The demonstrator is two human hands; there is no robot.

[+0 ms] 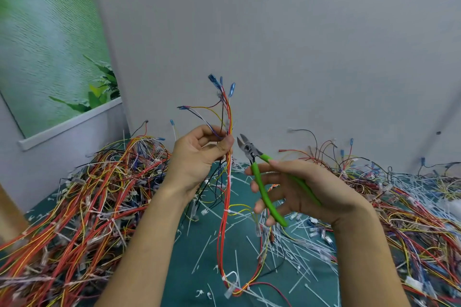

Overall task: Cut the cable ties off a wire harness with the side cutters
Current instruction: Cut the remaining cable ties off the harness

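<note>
Left hand (199,154) pinches one harness (225,197) — right hand (299,189) grips one cutters (259,177).

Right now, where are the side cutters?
In the head view, just right of centre, the right hand grips the side cutters by their green handles; their open jaws point at the wire harness held up by the left hand.

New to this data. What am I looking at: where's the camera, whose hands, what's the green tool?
There is no robot. One wide-angle camera sits on a person's head and looks down at their own bare hands. The left hand pinches a wire harness upright. The right hand grips green-handled side cutters, jaws open beside the bundle, not on it. A white cable tie binds the wires lower down. Snipped ties litter the green mat, with heaps of harnesses either side.
</note>
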